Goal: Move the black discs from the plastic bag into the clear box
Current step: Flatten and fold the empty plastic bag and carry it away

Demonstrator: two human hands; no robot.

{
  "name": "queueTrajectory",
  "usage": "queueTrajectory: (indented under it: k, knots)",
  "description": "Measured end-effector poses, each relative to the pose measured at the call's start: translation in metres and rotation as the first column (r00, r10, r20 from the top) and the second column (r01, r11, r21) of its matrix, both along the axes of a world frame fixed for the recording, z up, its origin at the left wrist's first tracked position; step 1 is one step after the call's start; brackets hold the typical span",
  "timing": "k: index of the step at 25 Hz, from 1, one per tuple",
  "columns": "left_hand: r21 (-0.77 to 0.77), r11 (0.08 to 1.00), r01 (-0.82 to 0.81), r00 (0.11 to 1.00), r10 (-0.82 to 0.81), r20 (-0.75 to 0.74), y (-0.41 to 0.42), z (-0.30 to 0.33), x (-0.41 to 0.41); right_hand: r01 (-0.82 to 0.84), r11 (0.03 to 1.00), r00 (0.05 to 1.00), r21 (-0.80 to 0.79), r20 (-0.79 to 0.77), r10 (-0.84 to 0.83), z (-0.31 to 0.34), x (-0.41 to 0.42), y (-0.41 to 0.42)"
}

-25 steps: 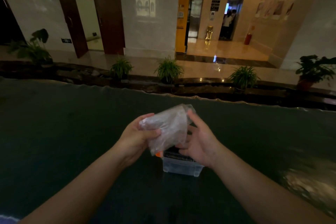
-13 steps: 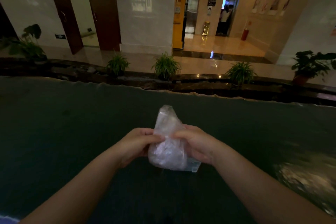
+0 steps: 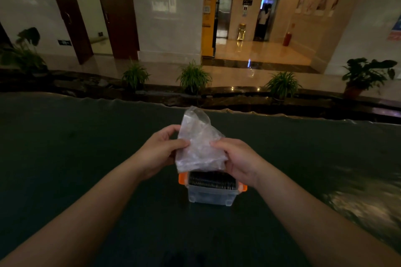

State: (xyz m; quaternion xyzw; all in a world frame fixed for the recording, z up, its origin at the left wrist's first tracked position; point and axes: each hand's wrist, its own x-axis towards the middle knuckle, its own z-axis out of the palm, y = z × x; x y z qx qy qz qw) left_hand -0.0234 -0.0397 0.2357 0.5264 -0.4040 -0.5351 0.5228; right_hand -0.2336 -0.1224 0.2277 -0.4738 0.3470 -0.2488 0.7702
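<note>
A crumpled clear plastic bag [image 3: 198, 146] hangs upright just above the clear box [image 3: 211, 197]. My left hand [image 3: 161, 151] pinches the bag's left edge and my right hand [image 3: 239, 161] grips its right side. The small clear box has orange latches on both ends and stands on the dark table. A dense row of black discs [image 3: 211, 181] stands on edge inside the box. The bag looks slack, and I cannot tell whether any discs are in it.
The dark table [image 3: 86, 158] spreads wide around the box, its wavy far edge just beyond the bag. Behind it lies a stone ledge with potted plants [image 3: 193, 77] and a lit lobby with a person near a doorway.
The bag, pressed low over the box half a second ago, is now lifted and spread between both hands. The box and its discs show again beneath it.
</note>
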Motion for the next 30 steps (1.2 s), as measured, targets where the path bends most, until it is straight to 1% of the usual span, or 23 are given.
queueTrajectory:
  k: [2,4,6,9,10,11,13,15,17,19,20,23,25,27,28,30]
  knots:
    - [-0.018,1.0,0.009,1.0,-0.01,-0.03,-0.002,-0.001,0.001,-0.03,0.999,0.999,-0.041,0.041,0.031,-0.001,-0.001,-0.003]
    - [-0.021,1.0,0.014,1.0,-0.014,-0.026,-0.002,0.0,0.001,-0.033,0.997,0.997,-0.076,0.064,0.038,-0.001,0.0,-0.005]
    - [-0.002,1.0,-0.003,1.0,0.003,-0.008,-0.002,-0.002,0.002,-0.011,0.998,0.996,-0.057,0.089,0.016,-0.004,0.003,-0.006]
    - [0.026,0.999,-0.021,0.998,0.023,-0.065,0.0,-0.005,0.002,0.004,1.0,0.994,0.008,0.108,-0.005,-0.008,0.006,-0.011]
    - [0.031,0.999,-0.007,0.998,0.009,-0.057,0.001,-0.005,0.001,0.001,1.0,0.997,0.009,0.08,-0.002,-0.008,0.006,-0.011]
    - [0.035,0.999,0.011,1.0,-0.01,-0.012,0.002,-0.007,0.001,-0.018,1.0,0.999,-0.019,0.034,0.018,-0.008,0.006,-0.012]
    - [0.04,0.999,0.02,0.993,-0.024,0.114,0.002,-0.012,0.002,-0.077,0.985,0.993,-0.154,-0.096,0.062,-0.01,0.006,-0.011]
    - [0.074,0.997,0.004,0.988,-0.015,0.155,0.0,-0.017,0.002,-0.087,0.971,0.987,-0.221,-0.154,0.054,-0.015,0.004,-0.011]
    - [0.114,0.993,-0.006,0.988,-0.011,0.151,-0.003,-0.022,-0.001,-0.012,0.968,0.969,-0.249,-0.243,-0.05,-0.019,0.002,-0.01]
    - [0.13,0.992,-0.009,0.989,-0.011,0.147,-0.008,-0.03,-0.006,0.053,0.935,0.927,-0.351,-0.331,-0.176,-0.024,0.0,-0.008]
    - [0.142,0.99,-0.008,0.99,-0.012,0.139,-0.012,-0.034,-0.009,0.089,0.916,0.911,-0.39,-0.34,-0.233,-0.027,-0.003,-0.007]
    - [0.191,0.982,-0.002,0.994,-0.02,0.111,-0.024,-0.046,-0.022,0.242,0.847,0.858,-0.474,-0.304,-0.415,-0.037,-0.013,-0.001]
    - [0.216,0.976,0.029,0.994,-0.05,0.092,-0.034,-0.053,-0.039,0.307,0.746,0.775,-0.591,-0.3,-0.556,-0.046,-0.025,0.006]
    - [0.229,0.972,0.059,0.991,-0.084,0.1,-0.04,-0.06,-0.066,0.279,0.633,0.672,-0.722,-0.324,-0.666,-0.055,-0.038,0.019]
    - [0.229,0.971,0.069,0.988,-0.099,0.121,-0.043,-0.063,-0.082,0.248,0.593,0.633,-0.766,-0.336,-0.698,-0.059,-0.044,0.026]
    - [0.191,0.975,0.115,0.982,-0.14,0.124,-0.047,-0.069,-0.118,0.222,0.542,0.589,-0.811,-0.331,-0.737,-0.065,-0.064,0.042]
